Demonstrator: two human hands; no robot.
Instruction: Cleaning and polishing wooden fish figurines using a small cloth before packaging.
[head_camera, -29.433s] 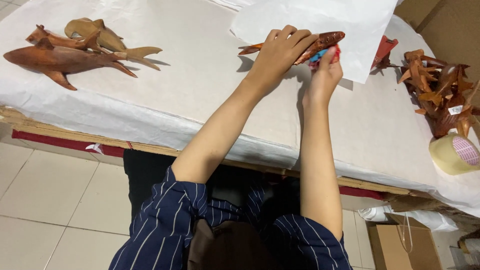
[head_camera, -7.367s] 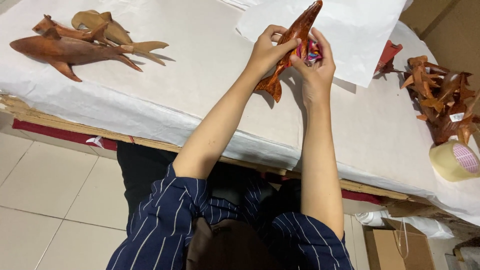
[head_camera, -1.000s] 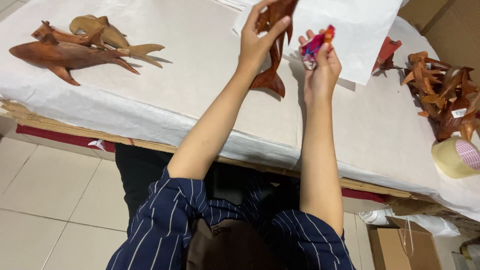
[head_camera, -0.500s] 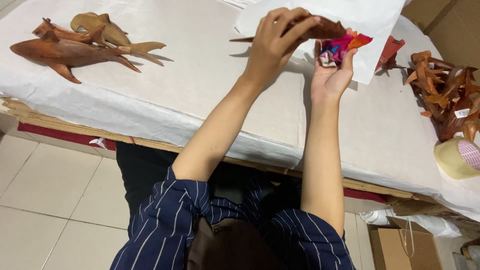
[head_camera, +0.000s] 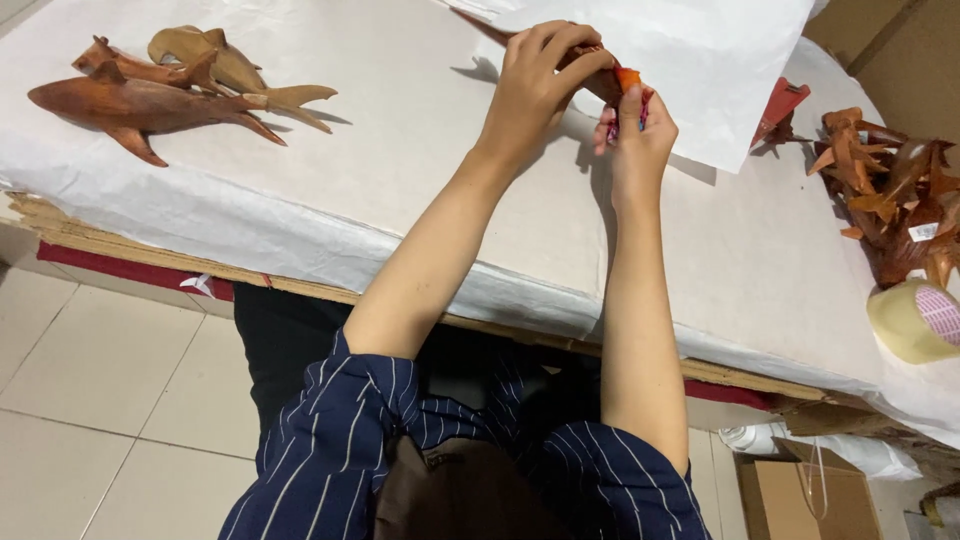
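Cardboard box (head_camera: 805, 495): brown, rectangular, on the floor below the table's right end (head_camera: 800, 385). White rectangular label (head_camera: 922, 232): stuck on a carving in the pile on that end of the table. Small white tag (head_camera: 198, 285): hangs at the table's front edge, toward the left.

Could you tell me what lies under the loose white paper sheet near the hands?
Under the white paper sheet only the paper-covered table shows. A red piece pokes out at its right edge; the rest of it is covered. The left hand holds a wooden carving on top.
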